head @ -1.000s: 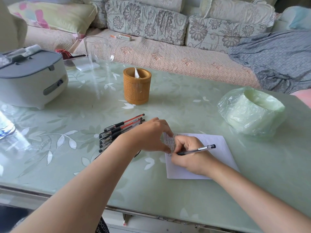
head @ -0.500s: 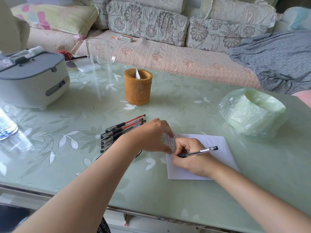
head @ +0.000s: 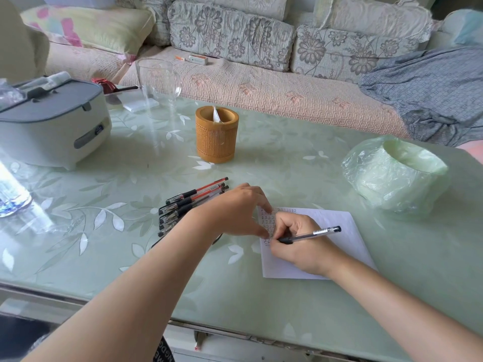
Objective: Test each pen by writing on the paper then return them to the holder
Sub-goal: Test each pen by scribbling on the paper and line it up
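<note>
The right hand (head: 300,248), grip clamped low on the light, stiff, slick pen (head: 313,234), writes on thin paper (head: 347,231); the left hand (head: 235,212), grip apart, pins that slippery sheet to the tabletop (head: 287,158).

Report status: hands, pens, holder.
Right hand grips pen, tip at paper. Left hand pins the paper's edge. Other pens piled beside it; holder beyond, nothing between.

Tip of the pen (head: 312,234) behind the right hand (head: 300,248); illegibly small marks on the paper (head: 345,232).
</note>
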Motion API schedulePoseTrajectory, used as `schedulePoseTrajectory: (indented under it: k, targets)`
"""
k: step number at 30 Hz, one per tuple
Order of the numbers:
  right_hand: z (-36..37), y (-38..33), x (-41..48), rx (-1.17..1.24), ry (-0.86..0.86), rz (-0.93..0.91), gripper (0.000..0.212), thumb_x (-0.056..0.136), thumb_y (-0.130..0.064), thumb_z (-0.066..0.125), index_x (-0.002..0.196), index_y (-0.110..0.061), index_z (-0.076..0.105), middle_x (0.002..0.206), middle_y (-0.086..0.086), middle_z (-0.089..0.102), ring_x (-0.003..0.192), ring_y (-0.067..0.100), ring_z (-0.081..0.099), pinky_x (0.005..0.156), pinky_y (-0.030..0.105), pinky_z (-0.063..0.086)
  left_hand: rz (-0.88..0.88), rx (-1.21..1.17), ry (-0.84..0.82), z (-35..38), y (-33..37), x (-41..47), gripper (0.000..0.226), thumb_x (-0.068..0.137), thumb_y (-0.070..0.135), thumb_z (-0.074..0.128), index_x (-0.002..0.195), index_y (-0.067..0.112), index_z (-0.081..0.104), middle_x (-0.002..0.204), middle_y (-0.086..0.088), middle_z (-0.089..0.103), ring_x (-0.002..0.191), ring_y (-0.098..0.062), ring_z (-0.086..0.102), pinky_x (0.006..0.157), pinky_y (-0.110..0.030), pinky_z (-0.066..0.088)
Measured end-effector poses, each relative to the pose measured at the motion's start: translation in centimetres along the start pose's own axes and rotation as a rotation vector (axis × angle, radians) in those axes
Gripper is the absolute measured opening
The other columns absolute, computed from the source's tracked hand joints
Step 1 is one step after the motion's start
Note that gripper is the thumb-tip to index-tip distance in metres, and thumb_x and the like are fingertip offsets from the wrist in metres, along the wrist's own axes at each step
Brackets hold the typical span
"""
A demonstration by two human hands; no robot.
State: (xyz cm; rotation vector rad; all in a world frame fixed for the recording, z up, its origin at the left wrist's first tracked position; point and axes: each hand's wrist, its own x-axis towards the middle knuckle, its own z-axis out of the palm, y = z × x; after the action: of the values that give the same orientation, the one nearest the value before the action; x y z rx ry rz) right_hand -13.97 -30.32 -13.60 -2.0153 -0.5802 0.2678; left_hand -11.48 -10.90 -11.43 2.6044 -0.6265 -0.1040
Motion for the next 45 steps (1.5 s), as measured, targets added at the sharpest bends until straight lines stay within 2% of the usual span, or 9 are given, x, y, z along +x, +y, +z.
schedulePoseTrajectory:
  k: [4, 19, 24, 28, 31, 34, 38, 41, 45]
  targets:
    - [0.0, 0.0, -0.1, 0.004, -0.015, -0.004, 0.016, 0.07, -0.008, 0.062, 0.064, -0.01, 0.047, 0.056, -0.01, 0.044, 0.054, 0.009, 0.038, 0.052, 0.02, 0.03, 0.0, 0.006, 0.0, 0.1, 0.0, 0.1, 0.053, 0.07, 0.05, 0.08, 0.117, 0.031, 0.065, 0.121, 0.012, 0.054, 0.113, -0.01, 0.041, 0.096, -0.028, 0.039]
    - [-0.1, -0.3, -0.1, -0.021, -0.025, 0.01, 0.015, 0.065, -0.006, 0.06, 0.063, -0.007, 0.045, 0.058, -0.003, 0.043, 0.056, 0.012, 0.037, 0.053, 0.028, 0.029, 0.0, 0.002, 0.013, 0.2, -0.2, 0.1, 0.053, 0.07, 0.049, 0.08, 0.117, 0.03, 0.066, 0.12, 0.012, 0.055, 0.113, -0.01, 0.042, 0.097, -0.029, 0.039]
    - [-0.5, -0.4, 0.2, 0.198, 0.065, 0.054, 0.017, 0.069, -0.003, 0.058, 0.063, -0.01, 0.043, 0.06, 0.008, 0.041, 0.054, 0.014, 0.033, 0.049, 0.024, 0.025, -0.002, 0.015, 0.014, 0.1, -0.1, -0.1, 0.055, 0.071, 0.048, 0.08, 0.121, 0.031, 0.063, 0.122, 0.012, 0.056, 0.113, -0.009, 0.042, 0.095, -0.027, 0.038]
    - [-1.1, -0.6, 0.5, 0.381, 0.17, 0.14, 0.018, 0.083, 0.005, 0.064, 0.077, -0.005, 0.049, 0.055, 0.009, 0.045, 0.045, 0.015, 0.035, 0.042, 0.02, 0.025, -0.041, -0.05, 0.12, -1.1, -0.2, -0.6, 0.042, 0.084, 0.036, 0.071, 0.125, 0.032, 0.061, 0.122, 0.013, 0.057, 0.113, -0.006, 0.044, 0.091, -0.02, 0.033]
    - [-1.3, -0.9, 0.6, 0.331, 0.218, 0.157, 0.016, 0.088, 0.006, 0.062, 0.083, -0.009, 0.066, 0.059, -0.003, 0.056, 0.051, 0.012, 0.044, 0.043, 0.019, 0.034, -0.108, -0.031, 0.234, -2.3, -0.7, -1.2, 0.029, 0.09, 0.027, 0.064, 0.118, 0.031, 0.064, 0.112, 0.013, 0.061, 0.103, -0.007, 0.05, 0.092, -0.026, 0.043]
    - [-2.2, -1.4, 0.7, 0.178, 0.252, 0.119, 0.03, 0.094, 0.001, 0.056, 0.096, -0.021, 0.075, 0.069, -0.019, 0.064, 0.062, 0.002, 0.053, 0.052, 0.011, 0.038, -0.185, -0.025, 0.244, -2.8, -0.9, -2.1, 0.023, 0.091, 0.022, 0.061, 0.111, 0.032, 0.068, 0.098, 0.014, 0.06, 0.095, -0.008, 0.052, 0.089, -0.03, 0.048]
    - [-3.1, -2.0, 1.1, 0.14, 0.192, 0.097, 0.047, 0.095, 0.009, 0.041, 0.114, -0.024, 0.068, 0.082, 0.001, 0.066, 0.068, 0.017, 0.053, 0.045, 0.02, 0.038, -0.183, 0.044, 0.141, -2.4, -0.5, -2.7, 0.029, 0.086, 0.032, 0.067, 0.114, 0.039, 0.065, 0.105, 0.015, 0.057, 0.1, -0.007, 0.043, 0.085, -0.025, 0.04]
    - [-3.2, -3.0, 1.3, 0.392, 0.156, 0.172, 0.049, 0.096, 0.011, 0.033, 0.123, -0.016, 0.064, 0.095, 0.013, 0.065, 0.069, 0.022, 0.06, 0.043, 0.028, 0.043, -0.162, 0.134, 0.093, -1.6, -0.1, -2.4, 0.035, 0.079, 0.039, 0.071, 0.114, 0.041, 0.065, 0.112, 0.012, 0.053, 0.11, -0.01, 0.04, 0.094, -0.03, 0.039]
    - [-3.7, -3.5, 1.0, 0.612, 0.094, 0.177, 0.047, 0.098, 0.007, 0.028, 0.124, -0.009, 0.063, 0.1, 0.014, 0.058, 0.062, 0.028, 0.062, 0.049, 0.033, 0.05, -0.141, 0.181, 0.089, -1.0, 0.4, -1.9, 0.022, 0.079, 0.04, 0.072, 0.1, 0.041, 0.068, 0.11, 0.013, 0.051, 0.109, -0.011, 0.039, 0.098, -0.032, 0.037]
